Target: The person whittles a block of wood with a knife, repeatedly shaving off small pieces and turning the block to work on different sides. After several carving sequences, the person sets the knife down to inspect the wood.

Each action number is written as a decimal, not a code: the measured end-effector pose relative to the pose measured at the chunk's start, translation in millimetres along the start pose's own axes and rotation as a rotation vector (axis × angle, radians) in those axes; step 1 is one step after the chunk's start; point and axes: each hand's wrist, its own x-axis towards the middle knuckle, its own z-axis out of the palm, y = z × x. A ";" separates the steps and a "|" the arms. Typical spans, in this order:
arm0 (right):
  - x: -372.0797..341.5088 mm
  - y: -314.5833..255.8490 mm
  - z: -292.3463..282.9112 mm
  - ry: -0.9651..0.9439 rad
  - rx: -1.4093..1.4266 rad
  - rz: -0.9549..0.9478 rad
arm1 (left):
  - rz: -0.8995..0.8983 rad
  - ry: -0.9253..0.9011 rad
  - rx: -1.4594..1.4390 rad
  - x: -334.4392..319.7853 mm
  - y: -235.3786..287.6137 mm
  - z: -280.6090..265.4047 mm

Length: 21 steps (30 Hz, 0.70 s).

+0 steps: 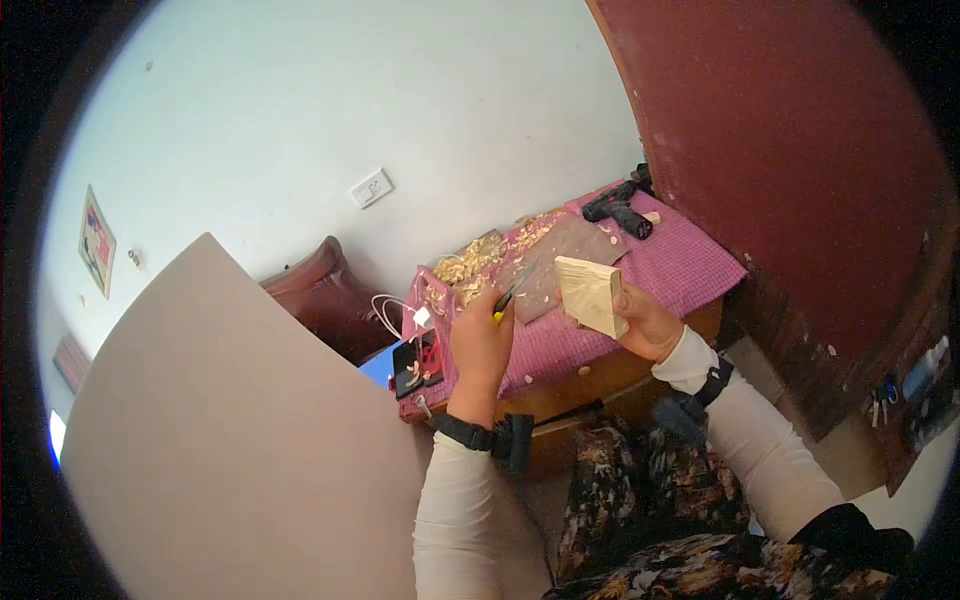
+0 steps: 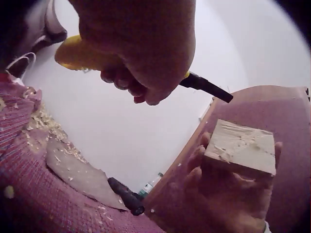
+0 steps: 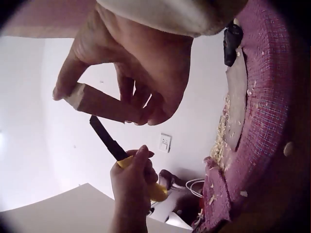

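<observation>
Head view: my left hand [image 1: 480, 345] has fingers clamped round yellow-handled knife [image 1: 499, 315]; right hand [image 1: 652, 326] pinches wooden block [image 1: 592, 294]. Shavings [image 1: 468, 263] heaped; block looks partly pared, rough face left.

White wall [image 1: 300, 110] with a switch plate [image 1: 372, 188] and picture [image 1: 97, 241]. Maroon panel [image 1: 780, 130] at right. Table [image 1: 680, 250] against wall, pink checked cloth [image 1: 700, 262].

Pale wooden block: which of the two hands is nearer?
Right. The right hand grips the block between thumb and fingers; the left hand is apart from it, to its left in the head view, gripping a yellow-handled tool.
</observation>
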 end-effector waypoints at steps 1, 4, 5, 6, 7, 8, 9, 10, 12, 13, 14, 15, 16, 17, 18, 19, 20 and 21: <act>-2.6 0.5 0.0 0.000 0.032 -0.010 | -0.005 0.002 0.006 -0.7 3.5 -1.7; -9.0 -0.3 3.5 0.005 0.081 -0.012 | -0.020 -0.054 0.062 -1.6 11.5 -5.8; -10.3 -0.2 3.8 0.004 0.089 -0.013 | -0.014 -0.056 0.066 -2.1 13.9 -6.3; -11.4 -0.7 3.6 0.007 0.071 -0.023 | -0.008 -0.058 0.067 -2.6 16.4 -6.2; -13.9 -1.5 3.3 0.013 0.053 -0.034 | -0.007 -0.064 0.069 -2.8 19.5 -5.8; -16.3 -2.9 3.4 0.018 0.057 -0.034 | 0.011 -0.070 0.067 -2.2 22.2 -5.7; -17.3 -4.4 4.2 0.017 0.050 -0.042 | 0.032 -0.074 0.064 -1.9 24.2 -6.4; -17.0 -6.4 4.2 0.014 0.041 -0.055 | 0.041 -0.075 0.066 -0.7 27.6 -6.5; -17.8 -9.2 2.3 0.009 0.023 -0.058 | 0.061 -0.086 0.028 3.1 36.1 -3.9; -18.5 -10.8 -0.6 0.005 0.008 -0.046 | 0.075 -0.081 0.023 5.4 39.8 -1.5; -19.0 -10.7 -5.4 0.007 -0.001 -0.057 | 0.081 -0.100 0.016 6.4 42.8 1.1; -19.3 -9.3 -10.7 0.004 0.019 -0.040 | 0.084 -0.120 0.011 7.0 44.7 4.2; -19.4 -8.0 -15.3 0.000 0.040 -0.021 | 0.091 -0.118 0.008 8.1 46.1 7.8; -19.5 -6.6 -19.4 -0.001 0.038 -0.026 | 0.088 -0.141 -0.007 9.2 46.9 11.6; -18.6 -5.2 -22.4 0.017 -0.007 -0.019 | 0.082 -0.166 -0.021 9.8 46.3 15.0; -16.0 -4.1 -25.5 0.034 -0.049 -0.012 | 0.115 -0.185 -0.001 9.8 39.3 22.6; -13.6 -3.1 -28.2 0.033 -0.043 -0.014 | 0.116 -0.189 0.004 9.2 35.1 27.1; -11.5 -3.3 -28.7 0.062 -0.083 -0.008 | 0.120 -0.205 0.013 9.7 33.4 30.0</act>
